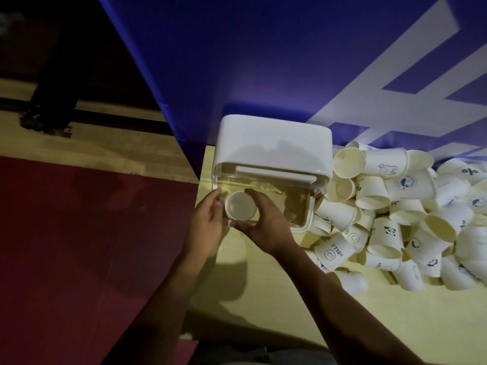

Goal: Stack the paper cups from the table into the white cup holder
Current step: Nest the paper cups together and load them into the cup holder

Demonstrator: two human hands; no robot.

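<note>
Now: left hand (208,225) and right hand (266,227) curled round one white paper cup (240,206), base up, at near-left corner of white-topped clear plastic cup holder (274,143). Heap of printed white paper cups (395,219) against holder's right side, on pale yellow table (276,312).

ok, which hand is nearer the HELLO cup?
Right. The right hand holds a cup left of the HELLO cup; the left hand holds that cup's far side, farther off.

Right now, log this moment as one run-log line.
left hand, right hand: hold paper cup | cup: at left end of cup holder | loose cups: piled on table, right
</note>
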